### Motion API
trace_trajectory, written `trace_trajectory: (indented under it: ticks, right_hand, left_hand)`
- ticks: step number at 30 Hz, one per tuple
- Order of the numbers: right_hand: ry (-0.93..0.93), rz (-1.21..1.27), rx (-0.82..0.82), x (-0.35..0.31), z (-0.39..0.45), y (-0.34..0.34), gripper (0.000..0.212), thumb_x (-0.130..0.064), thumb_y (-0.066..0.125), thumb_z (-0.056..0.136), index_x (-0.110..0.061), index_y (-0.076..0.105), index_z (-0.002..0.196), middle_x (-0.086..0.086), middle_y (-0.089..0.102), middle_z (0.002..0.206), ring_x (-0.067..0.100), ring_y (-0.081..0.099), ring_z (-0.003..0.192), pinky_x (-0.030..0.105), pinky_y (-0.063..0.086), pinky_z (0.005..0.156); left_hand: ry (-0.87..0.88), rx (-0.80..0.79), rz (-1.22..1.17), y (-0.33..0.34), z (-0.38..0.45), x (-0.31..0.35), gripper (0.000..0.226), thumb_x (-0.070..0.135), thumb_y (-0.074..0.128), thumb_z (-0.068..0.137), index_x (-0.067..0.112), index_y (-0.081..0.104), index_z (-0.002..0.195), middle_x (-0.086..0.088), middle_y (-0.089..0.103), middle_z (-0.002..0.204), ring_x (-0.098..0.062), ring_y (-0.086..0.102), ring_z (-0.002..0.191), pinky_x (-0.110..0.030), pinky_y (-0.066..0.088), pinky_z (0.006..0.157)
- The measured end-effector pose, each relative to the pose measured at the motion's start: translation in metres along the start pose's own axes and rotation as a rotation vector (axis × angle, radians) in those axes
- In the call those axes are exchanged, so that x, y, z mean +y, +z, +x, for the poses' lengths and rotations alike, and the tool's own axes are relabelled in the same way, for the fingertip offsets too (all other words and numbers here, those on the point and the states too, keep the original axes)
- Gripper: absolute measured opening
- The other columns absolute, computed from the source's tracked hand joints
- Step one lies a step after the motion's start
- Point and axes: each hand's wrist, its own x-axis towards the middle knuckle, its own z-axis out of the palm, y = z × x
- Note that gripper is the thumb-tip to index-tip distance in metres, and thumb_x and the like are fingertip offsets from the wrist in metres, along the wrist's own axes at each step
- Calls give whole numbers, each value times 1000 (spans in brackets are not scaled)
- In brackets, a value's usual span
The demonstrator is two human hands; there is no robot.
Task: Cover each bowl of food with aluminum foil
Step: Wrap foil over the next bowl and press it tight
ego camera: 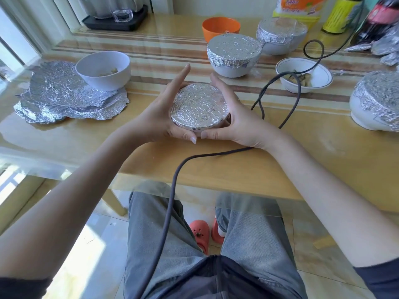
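A small bowl (199,105) with foil smoothed flat over its top sits at the table's centre. My left hand (159,117) cups its left side and my right hand (233,124) cups its right side. Both thumbs wrap round the front rim and nearly meet. An uncovered white bowl (103,70) with food stands on a stack of foil sheets (62,98) at the left. A shallow white bowl (304,75) with food is uncovered at the right. Three foil-covered bowls stand at the middle back (234,53), behind it (281,35) and at the right edge (375,100).
An orange bowl (220,26) stands at the back. A dark cable (172,190) runs from my lap across the table and over the shallow bowl. Bottles (341,16) and crumpled foil (386,46) fill the back right. A black tray (116,18) sits at the back left.
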Motion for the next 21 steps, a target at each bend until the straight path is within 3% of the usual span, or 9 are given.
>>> trace_trajectory:
  ticks: [4,7,10,11,13,15,18,21]
  right_hand:
    - [2,-9,4,0,-1,-1,116,-33,81,71,-25,0,154,-7,4,160,-6,11,140,4,18,107]
    - [1,-29,19,0,-1,0,121,-37,82,67,-25,-2,154,-8,5,160,-2,7,143,-2,11,104]
    - [9,-51,13,1,1,0,135,-43,81,62,-26,-19,151,-8,-8,161,1,0,146,12,8,115]
    - [8,-74,4,1,1,-1,139,-43,82,62,-27,-25,149,-7,-14,161,2,-2,147,19,7,117]
    - [17,-134,-4,-1,-2,-8,141,-37,85,65,-29,-31,145,-9,-22,159,1,-5,146,20,6,116]
    - [29,-194,8,-2,-9,-17,141,-33,85,67,-35,-34,143,-14,-25,157,-3,-6,144,21,8,115]
    - [82,-147,67,-4,-25,-26,137,-37,82,65,-46,-32,140,-12,-9,160,14,13,146,36,25,117]
    - [179,53,191,-3,-39,-20,126,-17,80,72,-37,-18,149,1,34,154,4,44,131,14,40,102]
  left_hand:
    - [18,2,9,-1,1,3,146,76,71,53,2,-4,153,13,35,139,15,31,131,-10,24,109]
    - [-1,-11,34,-1,-3,3,151,78,72,51,9,-15,153,1,32,149,10,27,137,-11,23,112]
    - [-29,-59,42,-5,-2,1,159,72,80,48,13,-30,147,-14,-3,162,-5,2,149,-16,11,118]
    - [-35,-77,42,-8,-2,0,162,68,83,48,13,-34,145,-12,-19,161,-10,-7,150,-20,6,120]
    - [-81,-96,48,-15,-4,-3,164,66,86,45,19,-36,143,-4,-35,156,-11,-16,148,-14,1,117]
    - [-157,-97,55,-23,-15,-6,160,67,85,44,29,-35,144,1,-28,159,0,-12,146,-6,3,112]
    - [-280,-63,52,-24,-35,-8,151,69,81,45,39,-25,148,5,17,160,19,2,138,-5,9,110]
    - [-329,81,-19,-14,-41,-13,143,64,80,46,25,-4,155,14,46,136,9,18,140,-15,15,111]
